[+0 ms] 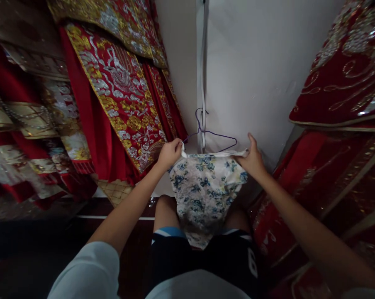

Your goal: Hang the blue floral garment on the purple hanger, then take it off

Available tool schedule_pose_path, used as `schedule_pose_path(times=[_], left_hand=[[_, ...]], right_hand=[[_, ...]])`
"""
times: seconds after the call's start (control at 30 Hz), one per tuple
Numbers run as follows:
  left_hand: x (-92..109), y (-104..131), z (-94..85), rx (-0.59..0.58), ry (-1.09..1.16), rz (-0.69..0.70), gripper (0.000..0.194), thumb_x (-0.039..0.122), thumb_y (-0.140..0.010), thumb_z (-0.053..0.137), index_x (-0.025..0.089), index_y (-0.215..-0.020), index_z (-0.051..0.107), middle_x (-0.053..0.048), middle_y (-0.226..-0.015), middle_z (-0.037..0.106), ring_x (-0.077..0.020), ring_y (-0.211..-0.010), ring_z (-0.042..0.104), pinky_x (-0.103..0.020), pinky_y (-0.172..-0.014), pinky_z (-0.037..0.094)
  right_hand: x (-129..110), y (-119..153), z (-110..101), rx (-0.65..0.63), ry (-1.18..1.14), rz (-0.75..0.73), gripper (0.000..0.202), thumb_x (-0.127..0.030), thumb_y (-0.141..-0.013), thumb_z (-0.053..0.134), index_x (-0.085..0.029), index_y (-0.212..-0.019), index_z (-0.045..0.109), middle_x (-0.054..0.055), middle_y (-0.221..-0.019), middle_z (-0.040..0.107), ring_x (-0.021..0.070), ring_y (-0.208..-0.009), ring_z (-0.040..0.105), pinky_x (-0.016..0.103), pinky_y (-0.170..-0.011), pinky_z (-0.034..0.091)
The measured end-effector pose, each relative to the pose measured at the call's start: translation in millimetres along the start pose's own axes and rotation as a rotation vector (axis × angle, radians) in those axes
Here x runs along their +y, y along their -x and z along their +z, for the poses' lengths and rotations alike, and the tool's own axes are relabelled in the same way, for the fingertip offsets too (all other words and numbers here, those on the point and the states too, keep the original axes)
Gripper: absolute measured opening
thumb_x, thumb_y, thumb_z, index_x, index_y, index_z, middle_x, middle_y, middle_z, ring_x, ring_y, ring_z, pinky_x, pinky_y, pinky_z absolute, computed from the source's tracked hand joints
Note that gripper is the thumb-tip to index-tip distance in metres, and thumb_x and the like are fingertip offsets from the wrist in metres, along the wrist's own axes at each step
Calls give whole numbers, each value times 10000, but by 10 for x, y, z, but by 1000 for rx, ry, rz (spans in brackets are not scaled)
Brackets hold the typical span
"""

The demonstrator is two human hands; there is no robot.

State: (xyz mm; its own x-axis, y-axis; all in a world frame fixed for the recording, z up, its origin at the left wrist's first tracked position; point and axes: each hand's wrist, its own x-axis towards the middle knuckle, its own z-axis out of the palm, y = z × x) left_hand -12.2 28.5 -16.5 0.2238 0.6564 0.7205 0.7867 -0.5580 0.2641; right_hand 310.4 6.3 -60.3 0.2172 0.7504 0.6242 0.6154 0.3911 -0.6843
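Note:
A white garment with a blue floral print (204, 189) hangs stretched between my two hands, its upper edge nearly level and its lower part narrowing down over my thighs. At its left top corner my left hand (170, 154) pinches the white edge. My right hand (252, 160) grips the right top corner, with the thumb pointing up. Just beyond that upper edge, a thin purple hanger (220, 135) hangs against the wall by its hook; part of it is hidden behind the garment and my left hand.
Red costumes with gold and silver embroidery (122, 87) hang close on the left. More dark red, beaded cloth (337, 83) hangs on the right. A pale wall (252, 62) stands ahead, with a white cord or narrow pipe (203, 62) running down it.

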Motion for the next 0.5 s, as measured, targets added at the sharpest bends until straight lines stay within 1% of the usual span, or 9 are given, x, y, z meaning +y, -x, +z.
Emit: schedule_pose_path(times=[0.03,0.1,0.17,0.2,0.27,0.33,0.37,0.43,0.5], left_hand=[[0,-2,-7,-5,-1,10,280,293,-937,410,163,-927,657,-35,-703,631,-160,-640,566,-245,-629,374],[0,-2,-13,-6,1,26,279,293,-934,410,161,-920,655,-27,-676,613,-153,-613,549,-243,-609,363],[-1,4,-21,0,-5,41,276,290,-931,413,160,-923,656,-25,-674,612,-150,-610,549,-243,-608,362],[-3,7,-30,2,-18,47,275,287,-929,415,159,-925,657,-28,-682,620,-153,-617,556,-245,-615,366],[-14,13,-60,7,-65,57,271,283,-925,420,162,-940,663,-42,-721,648,-166,-655,584,-252,-642,382],[-43,21,-108,10,-121,50,273,294,-926,428,171,-980,666,-57,-771,677,-184,-709,614,-260,-675,402],[-68,26,-137,16,-142,31,278,309,-927,434,176,-1010,664,-62,-794,688,-193,-731,625,-265,-691,412],[-147,46,-196,57,-144,-25,307,349,-929,448,183,-1090,651,-77,-872,708,-211,-798,642,-279,-739,433],[-262,78,-243,112,-92,-79,343,371,-923,461,170,-1138,637,-103,-989,707,-232,-898,638,-309,-823,443]], right_hand=[[51,-100,-23,-5,23,-6,1005,-378,-616,775,-96,-1478,341,103,-905,697,252,-766,625,340,-702,466],[138,-302,-31,-14,45,-26,955,-397,-568,813,-65,-1395,471,171,-1045,692,293,-903,643,363,-782,476],[201,-461,-13,-16,63,-44,903,-393,-555,823,-57,-1343,535,206,-1155,666,317,-1002,636,378,-845,473],[224,-514,-3,-36,73,-45,866,-379,-565,816,-58,-1326,556,207,-1164,668,319,-1012,638,381,-854,473],[251,-561,0,-115,89,-39,680,-335,-611,771,-69,-1223,644,182,-1084,708,305,-962,658,371,-826,481],[252,-537,-33,-189,84,-26,416,-294,-654,709,-100,-1021,740,137,-939,745,275,-869,674,342,-765,485],[241,-507,-67,-213,69,-18,311,-281,-666,685,-119,-920,761,114,-873,751,258,-824,676,326,-733,482],[191,-427,-169,-253,8,31,191,-294,-666,673,-149,-755,759,75,-751,743,226,-724,667,298,-659,472],[102,-343,-299,-332,-116,133,180,-338,-645,702,-164,-671,739,49,-655,720,203,-621,644,281,-579,460]])
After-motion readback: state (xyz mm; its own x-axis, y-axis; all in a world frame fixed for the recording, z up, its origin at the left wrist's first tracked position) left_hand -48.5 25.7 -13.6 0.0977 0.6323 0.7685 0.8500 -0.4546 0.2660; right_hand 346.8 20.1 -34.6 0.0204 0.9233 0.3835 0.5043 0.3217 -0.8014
